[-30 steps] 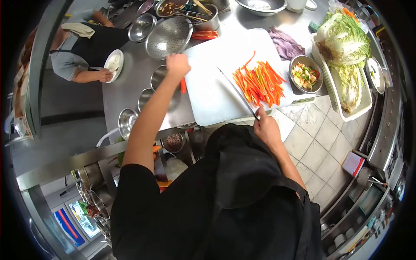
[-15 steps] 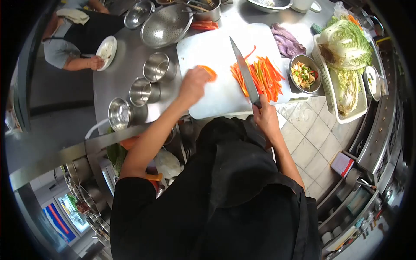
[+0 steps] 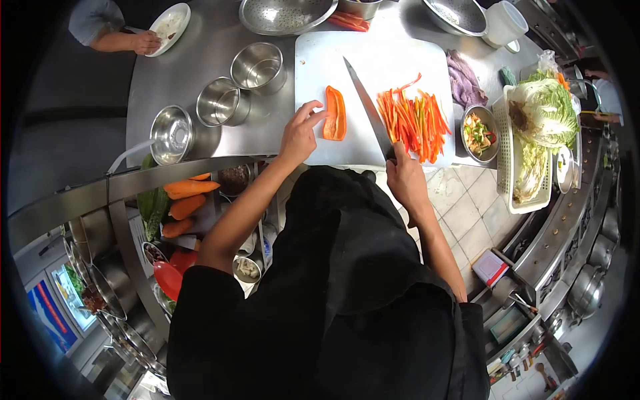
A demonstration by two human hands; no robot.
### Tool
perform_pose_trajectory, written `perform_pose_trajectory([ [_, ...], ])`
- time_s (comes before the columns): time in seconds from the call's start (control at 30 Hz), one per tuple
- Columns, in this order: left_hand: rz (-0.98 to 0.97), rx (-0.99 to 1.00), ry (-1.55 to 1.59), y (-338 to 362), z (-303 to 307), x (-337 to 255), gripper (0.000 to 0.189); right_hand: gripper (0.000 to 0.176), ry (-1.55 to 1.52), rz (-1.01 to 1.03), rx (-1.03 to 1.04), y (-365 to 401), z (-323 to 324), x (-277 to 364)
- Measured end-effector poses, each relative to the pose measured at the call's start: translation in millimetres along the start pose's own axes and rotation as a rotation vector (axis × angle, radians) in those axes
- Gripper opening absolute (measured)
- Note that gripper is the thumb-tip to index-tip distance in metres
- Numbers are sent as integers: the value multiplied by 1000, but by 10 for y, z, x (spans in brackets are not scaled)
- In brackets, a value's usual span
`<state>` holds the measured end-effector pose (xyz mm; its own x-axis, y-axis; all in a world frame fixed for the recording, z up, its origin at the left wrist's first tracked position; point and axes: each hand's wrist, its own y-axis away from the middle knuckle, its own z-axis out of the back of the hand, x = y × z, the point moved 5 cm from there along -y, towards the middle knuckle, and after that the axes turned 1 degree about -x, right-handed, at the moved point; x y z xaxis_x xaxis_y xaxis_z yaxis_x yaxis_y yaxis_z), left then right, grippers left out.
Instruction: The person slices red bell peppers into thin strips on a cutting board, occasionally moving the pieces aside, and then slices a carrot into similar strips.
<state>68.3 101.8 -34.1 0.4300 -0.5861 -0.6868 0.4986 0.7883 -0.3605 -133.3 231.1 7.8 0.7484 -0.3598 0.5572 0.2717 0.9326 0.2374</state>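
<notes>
A piece of red bell pepper [image 3: 335, 115] lies hollow side up on the white cutting board [image 3: 327, 53]. Right at its left edge is my left hand [image 3: 301, 133], fingers apart and holding nothing. My right hand [image 3: 405, 175] is wrapped round the handle of a large kitchen knife [image 3: 368, 103], whose blade points away across the board. To the right of the blade a pile of red pepper strips [image 3: 415, 123] is spread out. Just off the board's right edge stands a steel bowl of chopped vegetables [image 3: 479, 135].
Several steel pots [image 3: 259, 68] stand left of the board, and a colander [image 3: 287, 15] lies behind it. A purple cloth [image 3: 465, 79] is at the right, beside a white basket [image 3: 505, 150] holding a cabbage [image 3: 543, 115]. A person's hand [image 3: 147, 43] touches an oval dish [image 3: 175, 20] at far left.
My left hand has come off the pepper piece, which now lies uncovered on the board. My right hand still holds the knife beside the strips. The view has shifted.
</notes>
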Motion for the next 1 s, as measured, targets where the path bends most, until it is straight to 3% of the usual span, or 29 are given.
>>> perform_pose_trajectory([
  [0.07, 7, -9, 10, -77, 68, 0, 33, 27, -7, 5, -8, 25, 52, 60],
  [0.13, -136, 135, -68, -135, 28, -37, 30, 27, -18, 4, -19, 51, 87, 107],
  [0.23, -201, 184, 22, -200, -70, 0, 24, 28, 47, -6, 32, 84, 60, 140],
  [0.43, -123, 316, 284, -332, -199, 197, 11, 22, 248, 54, 108, 118, 84, 126],
  [0.6, -311, 307, 158, -454, -44, 91, 10, 26, 285, 60, 114, 99, 190, 128],
  [0.67, -107, 280, 173, -482, -12, 43, 15, 26, 310, 93, 107, 91, 184, 69],
  [0.77, -95, 352, -105, -425, -131, -50, 22, 28, 345, 135, 100, 81, 217, 69],
  [0.9, -22, 321, -142, -400, -176, -81, 26, 33, 360, 183, 80, 111, 290, 86],
  [0.97, -66, 231, -9, -373, -172, -28, 44, 34, 357, 193, 81, 119, 309, 78],
  [1.0, -65, 230, -10, -372, -156, 11, 44, 34, 354, 201, 77, 117, 321, 78],
])
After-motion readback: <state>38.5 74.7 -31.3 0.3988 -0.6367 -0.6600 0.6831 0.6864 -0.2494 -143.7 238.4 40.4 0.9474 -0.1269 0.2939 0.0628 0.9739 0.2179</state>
